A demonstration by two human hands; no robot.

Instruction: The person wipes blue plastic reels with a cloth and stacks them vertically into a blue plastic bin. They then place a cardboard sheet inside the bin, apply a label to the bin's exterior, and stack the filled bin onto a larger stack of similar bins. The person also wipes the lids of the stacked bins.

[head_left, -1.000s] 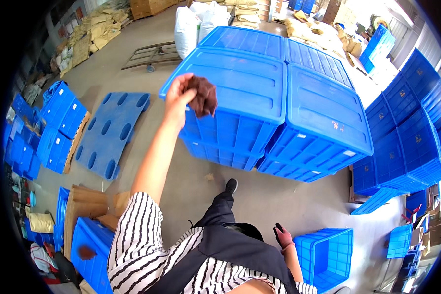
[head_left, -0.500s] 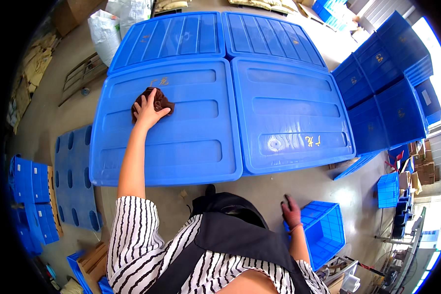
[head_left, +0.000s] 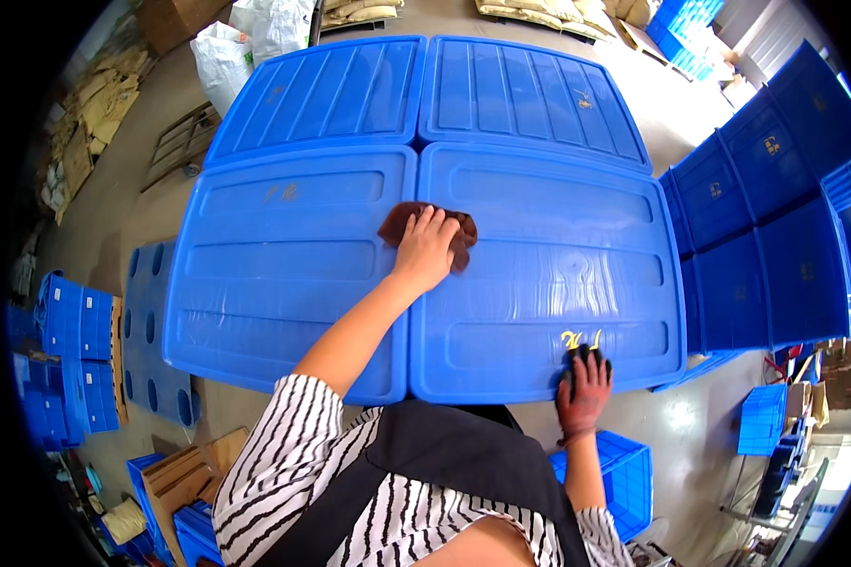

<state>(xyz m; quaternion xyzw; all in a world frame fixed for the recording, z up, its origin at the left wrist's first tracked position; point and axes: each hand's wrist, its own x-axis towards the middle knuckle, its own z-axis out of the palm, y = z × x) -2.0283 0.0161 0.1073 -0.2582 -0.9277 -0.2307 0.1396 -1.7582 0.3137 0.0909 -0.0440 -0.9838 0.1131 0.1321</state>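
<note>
My bare left hand [head_left: 425, 250] presses a crumpled brown cloth [head_left: 405, 223] against the lids, where the near left and near right ones meet. Its fingers lie over the cloth, which sticks out on both sides. Blue and ribbed, the near right lid [head_left: 529, 227] carries yellow marks near its front edge. My right hand [head_left: 584, 389], in a red and black glove, rests on that edge with its fingers stretched over the lid and nothing in it. Beside it lies the near left blue lid [head_left: 274, 274], with a faint yellow mark.
Two more blue lids [head_left: 345, 94] adjoin on the far side. Tall stacked blue crates [head_left: 728, 265] stand to the right. A blue bin [head_left: 624, 482] sits on the floor below my right arm. At left are a blue pallet [head_left: 151, 331], stacked crates [head_left: 71, 321] and a metal frame [head_left: 180, 146].
My left hand and the cloth have moved right from the near left lid to the seam. My gloved right hand has come up from beside the bin onto the near right lid's edge.
</note>
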